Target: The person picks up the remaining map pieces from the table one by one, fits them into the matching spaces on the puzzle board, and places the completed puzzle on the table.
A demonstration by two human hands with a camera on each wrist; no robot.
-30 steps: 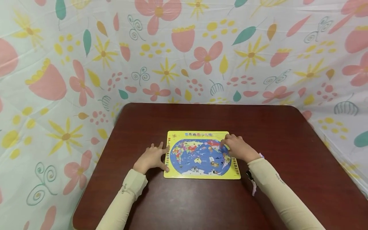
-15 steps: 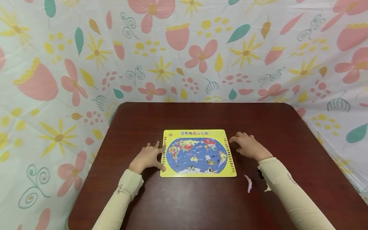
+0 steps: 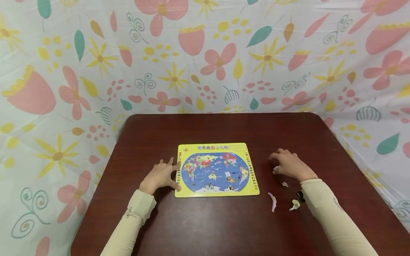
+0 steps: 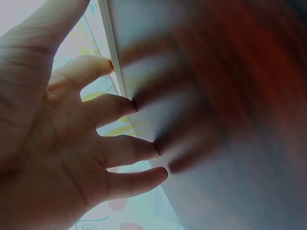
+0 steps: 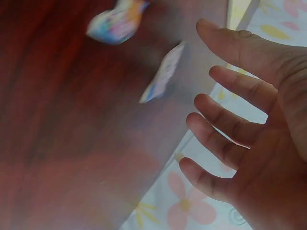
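A yellow-bordered world map board (image 3: 217,174) lies flat on the dark red-brown table. My left hand (image 3: 160,176) rests at its left edge, fingers and thumb spread, thumb tip touching the border. In the left wrist view the fingers (image 4: 120,148) are lightly bent and apart. My right hand (image 3: 291,165) is to the right of the board, apart from it, over several small scraps. The right wrist view shows its fingers (image 5: 225,120) spread, holding nothing. A lilac curved strip (image 3: 272,202), a cream scrap (image 3: 294,205) and a tiny pale scrap (image 3: 285,184) lie nearby.
The table (image 3: 205,227) has rounded far corners. A white cloth (image 3: 205,71) printed with flowers and leaves hangs behind it and along both sides. A small black object (image 3: 300,195) shows by the right cuff.
My right hand has drawn off the map's right side and moved right, leaving the map's right side uncovered. The scraps have come into view beneath it. My left hand keeps its place at the board.
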